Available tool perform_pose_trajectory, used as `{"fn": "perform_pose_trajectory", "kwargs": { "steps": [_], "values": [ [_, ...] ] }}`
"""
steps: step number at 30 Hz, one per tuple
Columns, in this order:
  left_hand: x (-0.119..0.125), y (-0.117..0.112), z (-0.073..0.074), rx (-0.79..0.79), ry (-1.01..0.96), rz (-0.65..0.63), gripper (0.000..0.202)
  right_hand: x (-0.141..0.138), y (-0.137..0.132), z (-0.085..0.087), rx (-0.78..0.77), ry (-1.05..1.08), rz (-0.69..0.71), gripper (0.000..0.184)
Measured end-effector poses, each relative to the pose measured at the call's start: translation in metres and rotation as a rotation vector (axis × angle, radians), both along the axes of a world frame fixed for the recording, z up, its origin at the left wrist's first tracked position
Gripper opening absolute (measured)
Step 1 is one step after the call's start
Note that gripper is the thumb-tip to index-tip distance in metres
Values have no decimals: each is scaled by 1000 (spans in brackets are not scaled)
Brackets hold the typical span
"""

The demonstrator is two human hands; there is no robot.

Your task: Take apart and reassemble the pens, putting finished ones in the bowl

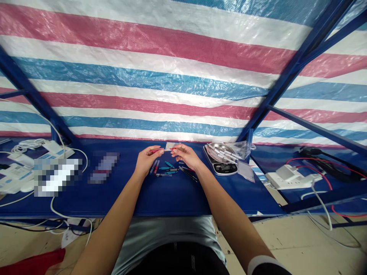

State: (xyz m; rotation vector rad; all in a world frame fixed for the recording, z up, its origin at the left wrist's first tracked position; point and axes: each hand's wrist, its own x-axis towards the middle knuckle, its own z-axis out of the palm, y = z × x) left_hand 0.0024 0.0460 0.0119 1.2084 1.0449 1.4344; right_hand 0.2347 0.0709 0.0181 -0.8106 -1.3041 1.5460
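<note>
My left hand (148,157) pinches the red barrel of a slim pen (167,150). The pen is level above the blue table, and its thin pale middle spans the gap between my hands. My right hand (185,155) is closed on the other end, where a bit of red shows at the fingertips. Whether the pen is whole or in two parts, I cannot tell. Just below my hands lie several loose pens and pen parts: teal pieces (169,164), a red and clear pen (156,167) on the left, and dark slim ones (188,174) on the right.
A digital kitchen scale (225,169) bears a clear bag with white pens (225,154). Power strips and cables (20,172) crowd the left end; a white socket block (286,177) sits at right. Blue metal posts (259,105) and a striped sheet (160,88) rise behind.
</note>
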Motion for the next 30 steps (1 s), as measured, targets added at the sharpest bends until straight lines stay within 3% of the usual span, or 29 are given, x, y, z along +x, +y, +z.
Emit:
{"fn": "perform_pose_trajectory", "kwargs": {
  "steps": [2,5,13,19,23,30],
  "values": [
    [2,1,0,-48,-183,-35,49,-4,-1,1,27,11,-14,46],
    [4,6,-3,-95,-290,-53,44,-12,-3,1,73,9,-55,46],
    [1,13,-9,-110,-357,-25,42,-21,-13,5,-31,-142,24,58],
    [-2,11,-5,-6,-313,-54,49,-17,-15,8,-172,-159,65,60],
    [-2,9,-3,-41,-343,-40,40,-17,-14,7,-168,-167,55,60],
    [-5,8,1,-103,-463,-10,49,-17,-16,9,-150,-200,41,61]
  ]
}}
